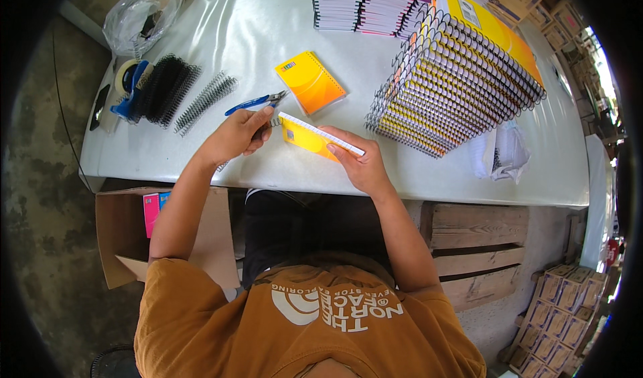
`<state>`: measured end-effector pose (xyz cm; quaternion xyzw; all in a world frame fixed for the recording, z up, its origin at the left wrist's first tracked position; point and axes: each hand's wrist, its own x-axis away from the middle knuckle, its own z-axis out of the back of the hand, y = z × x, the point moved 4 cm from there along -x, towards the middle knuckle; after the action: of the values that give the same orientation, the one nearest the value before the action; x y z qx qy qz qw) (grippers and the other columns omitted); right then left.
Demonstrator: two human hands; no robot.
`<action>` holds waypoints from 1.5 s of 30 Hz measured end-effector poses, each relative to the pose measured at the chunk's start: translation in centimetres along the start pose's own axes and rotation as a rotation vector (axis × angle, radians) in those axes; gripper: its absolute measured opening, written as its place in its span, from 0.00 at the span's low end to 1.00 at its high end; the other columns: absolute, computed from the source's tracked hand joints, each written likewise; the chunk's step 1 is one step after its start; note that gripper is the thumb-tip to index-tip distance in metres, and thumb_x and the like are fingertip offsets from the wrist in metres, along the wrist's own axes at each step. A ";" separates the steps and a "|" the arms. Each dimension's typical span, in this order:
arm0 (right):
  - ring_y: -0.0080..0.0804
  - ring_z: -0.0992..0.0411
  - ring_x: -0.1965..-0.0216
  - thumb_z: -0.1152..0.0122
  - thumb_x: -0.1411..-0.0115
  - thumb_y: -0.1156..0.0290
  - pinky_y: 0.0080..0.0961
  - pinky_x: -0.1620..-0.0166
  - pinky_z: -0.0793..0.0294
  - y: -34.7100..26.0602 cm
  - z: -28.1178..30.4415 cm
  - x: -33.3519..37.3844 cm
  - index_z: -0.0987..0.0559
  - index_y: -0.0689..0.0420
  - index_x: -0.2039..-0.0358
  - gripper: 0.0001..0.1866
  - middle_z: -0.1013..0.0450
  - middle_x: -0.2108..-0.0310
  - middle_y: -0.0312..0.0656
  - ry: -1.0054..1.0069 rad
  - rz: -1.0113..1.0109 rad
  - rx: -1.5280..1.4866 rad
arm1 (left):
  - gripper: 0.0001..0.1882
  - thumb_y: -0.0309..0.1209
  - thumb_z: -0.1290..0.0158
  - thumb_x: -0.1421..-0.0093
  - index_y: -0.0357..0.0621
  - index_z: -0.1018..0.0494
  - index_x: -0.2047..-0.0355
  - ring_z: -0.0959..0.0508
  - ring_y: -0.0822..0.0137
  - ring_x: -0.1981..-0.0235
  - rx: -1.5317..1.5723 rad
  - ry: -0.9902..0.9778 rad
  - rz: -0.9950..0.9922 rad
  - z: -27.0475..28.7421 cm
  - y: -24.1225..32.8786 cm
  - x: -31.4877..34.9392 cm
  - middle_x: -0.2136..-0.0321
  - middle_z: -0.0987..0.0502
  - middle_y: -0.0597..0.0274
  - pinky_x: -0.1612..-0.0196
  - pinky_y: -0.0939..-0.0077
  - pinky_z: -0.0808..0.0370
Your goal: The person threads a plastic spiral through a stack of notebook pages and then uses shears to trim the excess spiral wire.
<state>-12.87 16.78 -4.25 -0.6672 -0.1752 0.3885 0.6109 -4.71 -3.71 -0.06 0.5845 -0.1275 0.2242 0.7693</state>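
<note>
My right hand (pixel 367 167) is closed round one end of a small yellow and orange notebook (pixel 307 139), thumb on its cover and the page edges turned up. At its other end, my left hand (pixel 240 137) pinches a thin dark wire spiral (pixel 275 121) that meets the notebook's corner. More of a coil shows below the left wrist. Just beyond my left fingers lie blue-handled cutting pliers (pixel 249 103), jaws toward the right. Another yellow and orange notebook (pixel 311 83) lies flat on the table, farther off than the one I hold.
Loose spirals (pixel 205 102), a bundle of black coils (pixel 167 90) and a blue tape dispenser (pixel 128 90) lie at the left. A tall stack of spiral-bound notebooks (pixel 455 77) stands right. An open cardboard box (pixel 207 237) sits below the white table's edge (pixel 482 189).
</note>
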 end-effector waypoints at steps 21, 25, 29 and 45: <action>0.37 0.24 0.60 0.46 0.46 0.82 0.23 0.59 0.27 -1.6 -1.5 2.6 0.25 0.58 0.53 0.18 0.25 0.60 0.47 0.073 0.126 0.202 | 0.46 0.58 0.47 0.53 0.38 0.44 0.42 0.53 0.43 0.36 -1.005 0.628 -0.919 -5.7 -2.2 3.0 0.39 0.46 0.47 0.38 0.47 0.62; 0.39 0.25 0.60 0.46 0.48 0.84 0.25 0.58 0.27 -1.9 -2.0 3.4 0.26 0.58 0.53 0.20 0.25 0.59 0.47 0.067 0.188 0.218 | 0.56 0.72 0.66 0.51 0.27 0.49 0.42 0.63 0.38 0.36 -1.501 0.732 -1.175 -6.4 -3.2 4.5 0.40 0.52 0.30 0.40 0.42 0.73; 0.43 0.27 0.57 0.49 0.52 0.88 0.30 0.56 0.27 -2.0 -3.6 3.7 0.27 0.57 0.51 0.26 0.27 0.55 0.47 0.001 0.333 0.239 | 0.53 0.70 0.63 0.50 0.31 0.46 0.42 0.61 0.36 0.37 -1.080 0.820 -1.166 -4.4 -5.0 3.1 0.41 0.48 0.35 0.41 0.41 0.72; 0.43 0.26 0.58 0.48 0.52 0.88 0.31 0.56 0.25 -2.5 -3.6 4.5 0.26 0.60 0.53 0.24 0.26 0.57 0.48 -0.010 0.411 0.360 | 0.56 0.73 0.65 0.53 0.30 0.45 0.43 0.57 0.31 0.39 -1.123 0.723 -1.309 -9.2 -3.7 5.5 0.40 0.54 0.31 0.42 0.36 0.69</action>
<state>-6.72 18.00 -3.47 -0.5677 0.0326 0.5324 0.6271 1.26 5.40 -3.31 -0.0226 0.3845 -0.1800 0.9051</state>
